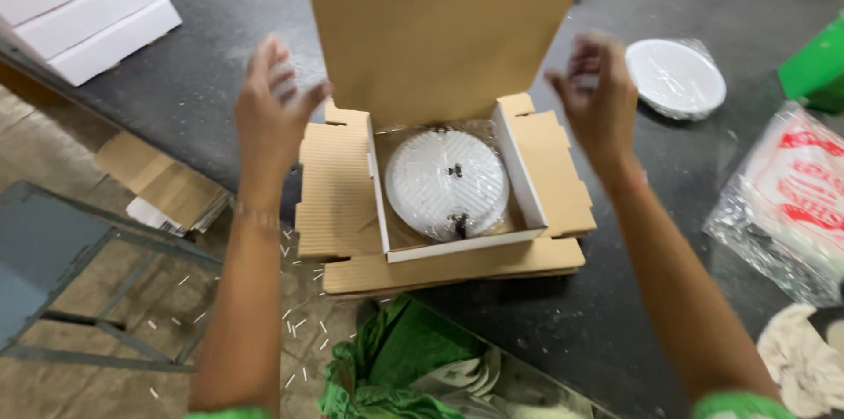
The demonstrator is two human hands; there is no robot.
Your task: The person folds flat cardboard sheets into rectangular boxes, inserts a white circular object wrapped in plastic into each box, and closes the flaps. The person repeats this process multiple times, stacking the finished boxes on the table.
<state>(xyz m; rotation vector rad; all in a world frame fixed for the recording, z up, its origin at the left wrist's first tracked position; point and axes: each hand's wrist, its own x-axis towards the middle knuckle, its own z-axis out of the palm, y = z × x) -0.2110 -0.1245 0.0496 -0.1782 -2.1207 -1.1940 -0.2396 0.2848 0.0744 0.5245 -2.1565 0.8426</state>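
Underneath, dark speckled table [615, 313], tiled floor [105, 384]

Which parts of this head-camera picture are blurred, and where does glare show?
Head view: both the left hand and the right hand are smeared by motion blur, fingertips worst; the open box and the wrapped round disc inside it stay fairly sharp; glare glints off the plastic bag at right and the second wrapped disc; light is soft, shadows faint.

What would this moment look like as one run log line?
left hand: open, raised | right hand: open, raised | cardboard box: lid up | white round disc: inside, wrapped
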